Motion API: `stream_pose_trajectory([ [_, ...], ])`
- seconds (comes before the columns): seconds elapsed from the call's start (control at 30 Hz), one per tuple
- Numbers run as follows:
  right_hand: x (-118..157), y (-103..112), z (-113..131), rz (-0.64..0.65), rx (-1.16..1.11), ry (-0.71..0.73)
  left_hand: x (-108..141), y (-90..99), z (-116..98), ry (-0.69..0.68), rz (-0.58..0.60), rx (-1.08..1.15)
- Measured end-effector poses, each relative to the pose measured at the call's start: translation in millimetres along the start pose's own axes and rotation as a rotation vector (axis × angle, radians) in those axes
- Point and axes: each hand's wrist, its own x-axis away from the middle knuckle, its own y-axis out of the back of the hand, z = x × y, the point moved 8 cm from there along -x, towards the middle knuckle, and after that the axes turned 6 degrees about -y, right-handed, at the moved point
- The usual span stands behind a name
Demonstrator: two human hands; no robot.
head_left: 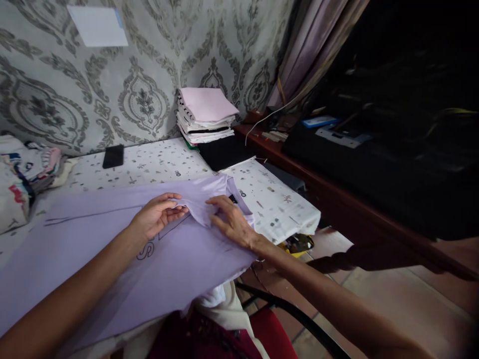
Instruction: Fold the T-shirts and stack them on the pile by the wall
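A lavender shirt [112, 264] with dark outlined lettering lies spread over the table, its collar toward the right and its lower part hanging over the near edge. My left hand [159, 214] pinches a raised fold of the fabric between thumb and fingers near the middle. Just right of it, my right hand [232, 222] rests on the shirt near the collar, with its fingers bent at the same fold and the thumb apart from the index finger. Whether its fingertips grip cloth is hard to make out.
A stack of folded clothes [207, 107] stands against the wall beside a black folded cloth [226, 152]. A black phone [113, 156] lies at the back. Piled clothes [28, 169] sit left; a dark wooden ledge [299, 169] runs along the right.
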Motion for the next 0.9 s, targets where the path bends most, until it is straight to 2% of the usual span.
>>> stream_pose_trajectory([
  [0.1, 8.0, -12.0, 8.5, 0.094, 0.19, 0.107, 3.8, 0.0, -1.9, 0.004, -0.079, 0.059],
  [0.2, 6.2, -26.0, 19.2, 0.083, 0.356, 0.162, 6.6, -7.6, -5.2, -0.007, -0.105, 0.093],
  [0.3, -1.9, -34.9, 28.8, 0.048, 0.438, 0.156, 10.0, -13.1, -8.5, -0.012, -0.104, 0.068],
  [0.37, -5.6, -36.6, 30.6, 0.079, 0.425, 0.105, 12.6, -10.5, -9.3, 0.002, -0.085, -0.031],
  [0.43, -6.7, -32.2, 30.4, 0.128, 0.308, 0.044, 14.7, -1.2, -10.2, 0.015, -0.055, -0.239],
  [0.5, -9.6, -21.2, 27.9, 0.141, 0.138, -0.015, 14.9, 11.3, -17.7, -0.049, -0.033, -0.551],
  [0.6, -27.3, -0.8, 16.0, 0.068, 0.06, -0.086, 13.0, 17.9, -42.7, -0.326, -0.075, -1.082],
  [0.7, -58.8, 7.6, -5.8, 0.002, 0.239, -0.125, 8.6, -1.5, -55.1, -0.626, -0.11, -1.432],
  [0.77, -77.6, 1.9, -27.4, 0.041, 0.38, -0.181, 1.0, -21.7, -45.9, -0.766, -0.026, -1.546],
  [0.8, -83.9, -2.7, -39.1, 0.079, 0.44, -0.216, -4.5, -29.7, -36.3, -0.789, 0.035, -1.593],
  [0.9, -89.8, -14.1, -66.8, 0.172, 0.553, -0.297, -23.0, -36.4, -1.8, -0.681, 0.19, -1.732],
])
